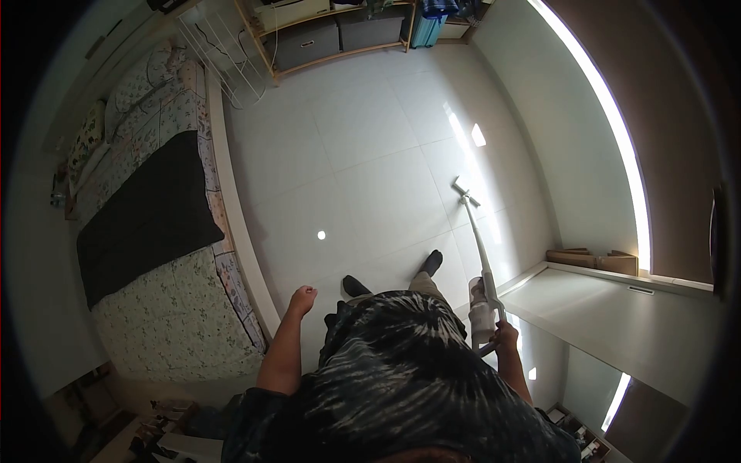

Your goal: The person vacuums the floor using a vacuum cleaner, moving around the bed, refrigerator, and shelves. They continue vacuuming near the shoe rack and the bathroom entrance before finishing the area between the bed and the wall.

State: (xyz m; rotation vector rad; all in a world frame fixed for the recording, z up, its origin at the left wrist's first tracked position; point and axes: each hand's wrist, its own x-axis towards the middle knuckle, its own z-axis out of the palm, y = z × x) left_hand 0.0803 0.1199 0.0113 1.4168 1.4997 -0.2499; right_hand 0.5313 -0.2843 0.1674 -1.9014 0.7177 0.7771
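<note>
A white stick vacuum cleaner (482, 305) slants forward from my right side, its long tube reaching over the pale tiles. Its floor head (465, 192) lies on the tiled floor (370, 185) beside a bright strip of light. My right hand (505, 335) is wrapped round the vacuum's handle, near the motor body. On the other side, my left hand (303, 299) hangs over the floor beside the bed, fingers curled in, with nothing visible in it. My feet in dark socks (432, 263) stand on the tiles between the two hands.
A bed (177, 309) with floral bedding and a dark blanket (150, 216) runs along the left. At the far end are a wire rack (231, 65) and a wooden shelf (340, 64) with grey boxes. Cardboard (594, 261) and a white cabinet (610, 297) are at the right.
</note>
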